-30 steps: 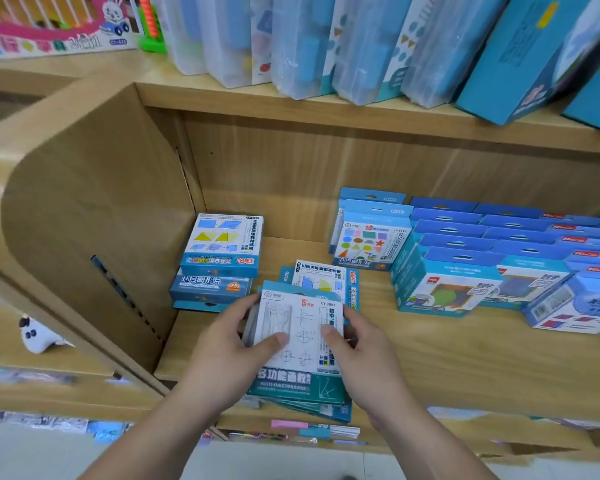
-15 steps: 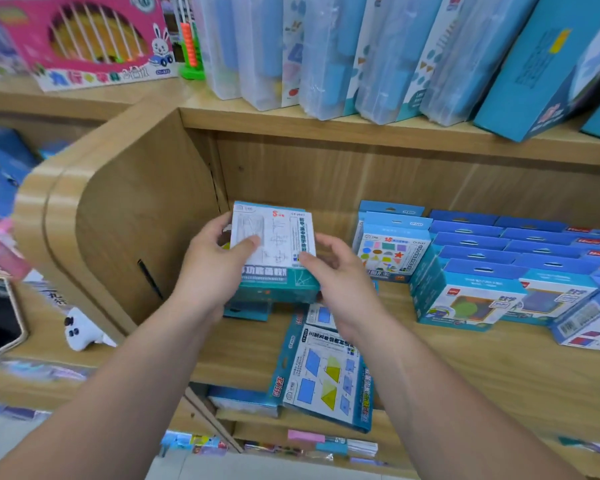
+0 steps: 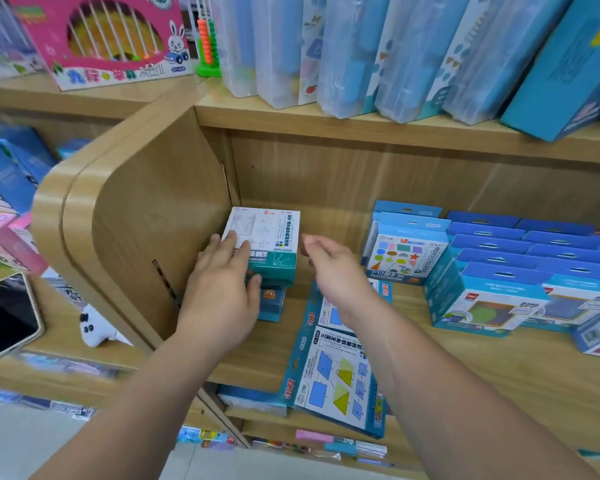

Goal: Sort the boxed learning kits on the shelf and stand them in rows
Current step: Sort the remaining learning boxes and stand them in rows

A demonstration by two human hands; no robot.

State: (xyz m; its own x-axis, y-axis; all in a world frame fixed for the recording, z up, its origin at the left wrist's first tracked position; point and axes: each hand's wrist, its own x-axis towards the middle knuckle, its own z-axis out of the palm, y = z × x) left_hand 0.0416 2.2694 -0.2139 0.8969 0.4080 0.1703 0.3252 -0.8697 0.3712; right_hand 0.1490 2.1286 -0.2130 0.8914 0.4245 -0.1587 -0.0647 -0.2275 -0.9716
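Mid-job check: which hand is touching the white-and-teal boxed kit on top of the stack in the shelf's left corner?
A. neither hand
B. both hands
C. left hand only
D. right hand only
C: the left hand lays its fingers on the white-and-teal boxed kit, while the right hand hangs clear of it on the right.

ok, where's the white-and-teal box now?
Head view: the white-and-teal box sits far left on the shelf, atop a small stack beside the side panel, left hand touching its front.
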